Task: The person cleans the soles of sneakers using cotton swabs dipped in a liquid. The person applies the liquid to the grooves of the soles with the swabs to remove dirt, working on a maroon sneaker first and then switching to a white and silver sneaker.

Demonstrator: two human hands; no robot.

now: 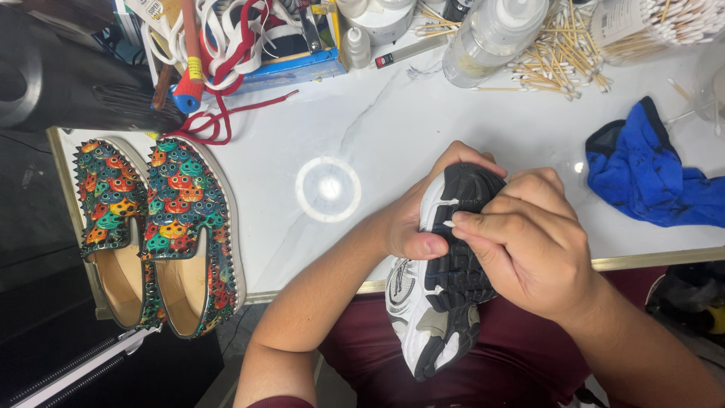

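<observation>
A white and grey sneaker (434, 313) with a black sole is turned sole-up over my lap at the table's front edge. My left hand (419, 215) grips its toe end, thumb pressed on the side of the sole. My right hand (529, 242) rests on the sole and pinches a cotton swab (449, 224), whose white tip touches a groove near the toe.
A pair of multicoloured spiked slip-on shoes (155, 227) lies at the left of the white marble table (393, 113). A blue cloth (653, 170) lies at the right. Loose cotton swabs (555, 64), clear bottles (491, 34) and red and white laces (226, 45) crowd the far edge.
</observation>
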